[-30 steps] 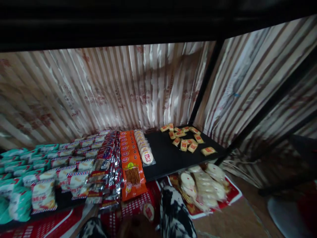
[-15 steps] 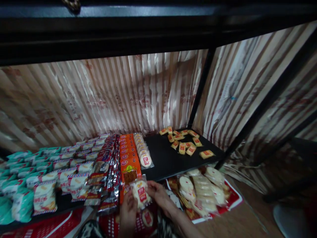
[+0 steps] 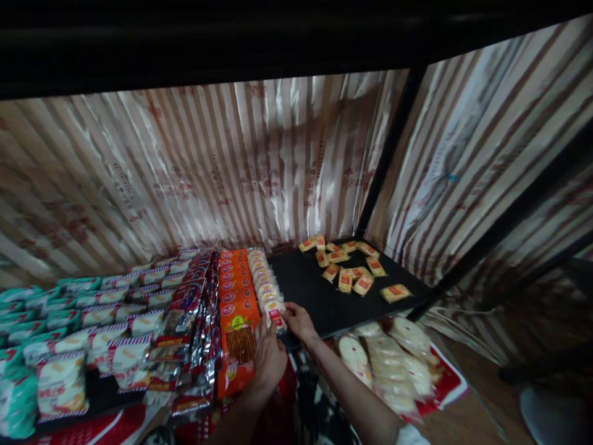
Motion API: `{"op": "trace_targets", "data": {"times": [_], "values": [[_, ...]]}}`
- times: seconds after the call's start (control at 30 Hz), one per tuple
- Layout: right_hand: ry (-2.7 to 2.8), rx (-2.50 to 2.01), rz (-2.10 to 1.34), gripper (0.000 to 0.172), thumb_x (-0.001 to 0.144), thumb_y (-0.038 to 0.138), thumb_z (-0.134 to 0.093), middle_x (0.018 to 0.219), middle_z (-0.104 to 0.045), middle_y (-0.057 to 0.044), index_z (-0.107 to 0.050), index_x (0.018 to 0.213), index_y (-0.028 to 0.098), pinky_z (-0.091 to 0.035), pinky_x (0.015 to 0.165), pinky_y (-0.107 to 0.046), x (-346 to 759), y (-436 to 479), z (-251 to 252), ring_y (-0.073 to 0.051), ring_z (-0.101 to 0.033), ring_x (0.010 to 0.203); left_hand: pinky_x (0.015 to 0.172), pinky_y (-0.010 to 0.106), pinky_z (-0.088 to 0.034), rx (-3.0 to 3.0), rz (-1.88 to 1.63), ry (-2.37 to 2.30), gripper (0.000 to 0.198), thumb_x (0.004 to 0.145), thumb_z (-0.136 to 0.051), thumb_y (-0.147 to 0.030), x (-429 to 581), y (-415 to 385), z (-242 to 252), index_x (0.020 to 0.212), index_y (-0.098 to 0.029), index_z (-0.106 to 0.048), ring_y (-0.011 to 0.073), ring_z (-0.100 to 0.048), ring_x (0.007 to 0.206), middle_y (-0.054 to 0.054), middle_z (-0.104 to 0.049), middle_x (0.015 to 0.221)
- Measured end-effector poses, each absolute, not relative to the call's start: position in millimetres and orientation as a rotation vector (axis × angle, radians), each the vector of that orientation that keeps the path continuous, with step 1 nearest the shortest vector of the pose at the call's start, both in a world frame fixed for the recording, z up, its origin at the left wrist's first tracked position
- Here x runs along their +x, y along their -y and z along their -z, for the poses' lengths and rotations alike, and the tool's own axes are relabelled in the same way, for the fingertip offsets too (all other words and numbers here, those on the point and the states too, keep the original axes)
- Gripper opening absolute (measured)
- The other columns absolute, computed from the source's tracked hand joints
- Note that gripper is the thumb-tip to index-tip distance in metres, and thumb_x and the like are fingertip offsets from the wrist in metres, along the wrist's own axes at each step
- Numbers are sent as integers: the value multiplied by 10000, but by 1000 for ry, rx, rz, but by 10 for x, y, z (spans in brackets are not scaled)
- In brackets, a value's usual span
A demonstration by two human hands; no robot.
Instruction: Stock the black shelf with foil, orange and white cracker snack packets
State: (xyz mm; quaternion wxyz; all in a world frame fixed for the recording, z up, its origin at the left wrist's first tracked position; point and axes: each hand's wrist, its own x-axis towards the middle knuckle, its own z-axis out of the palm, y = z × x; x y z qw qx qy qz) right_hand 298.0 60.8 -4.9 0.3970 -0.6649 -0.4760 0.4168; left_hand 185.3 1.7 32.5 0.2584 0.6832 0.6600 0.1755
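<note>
In the head view, the front round cracker packet (image 3: 274, 316), clear with a red label, sits at the near end of a row of similar packets (image 3: 260, 272) running back along the black shelf (image 3: 303, 293). The right hand (image 3: 299, 322) has its fingertips drawn into a narrow pinch at this packet's right edge; the left hand (image 3: 269, 357) lays its fingers nearly straight along the left edge, and whether they pinch it I cannot tell. Just left of the row, overlapping orange packets (image 3: 237, 364) end in a front one whose clear window shows thin brown sticks. Beside them lie dark packets with shiny silver edges (image 3: 188, 315), then white packets with striped borders (image 3: 62, 383), and green packets (image 3: 18, 395) at the far left. On the shelf's right part, small yellow packets with orange-red labels (image 3: 345, 280) are scattered. Below the shelf's front edge, clear bags (image 3: 389, 364) hold pale, round crackers, several stacked in overlapping rows, over a red package with a white border (image 3: 447, 380). A striped, shiny curtain (image 3: 278, 161) hangs behind, beside a slanting black post (image 3: 393, 148).
</note>
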Motion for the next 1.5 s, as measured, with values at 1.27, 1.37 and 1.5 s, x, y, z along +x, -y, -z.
{"op": "trace_targets", "data": {"times": [1.27, 1.37, 1.5], "values": [[1380, -1711, -617, 345, 729, 352, -526, 955, -611, -72, -576, 1021, 177, -459, 824, -323, 2832, -834, 275, -208, -581, 910, 1086, 434, -289, 1996, -736, -1842, 498, 791, -341, -48, 1967, -350, 134, 1271, -41, -473, 286, -298, 1326, 193, -396, 1396], [1249, -1640, -611, 442, 734, 426, -516, 1036, -582, -120, -555, 1067, 139, -478, 765, -330, 2835, -713, 220, -227, -568, 936, 1052, 420, -336, 1981, -814, -1751, 446, 773, -333, -33, 1926, -180, -24, 1157, -70, -556, 261, -406, 1247, 175, -499, 1289], [1049, -1536, -658, 428, 789, 465, -471, 965, -600, -90, -510, 1077, 151, -467, 732, -301, 2809, -256, 63, -191, -577, 861, 879, 307, -456, 2042, -777, -1312, 331, 768, -343, -53, 1725, 373, -156, 950, -135, -607, 176, -569, 944, 96, -627, 978]]}}
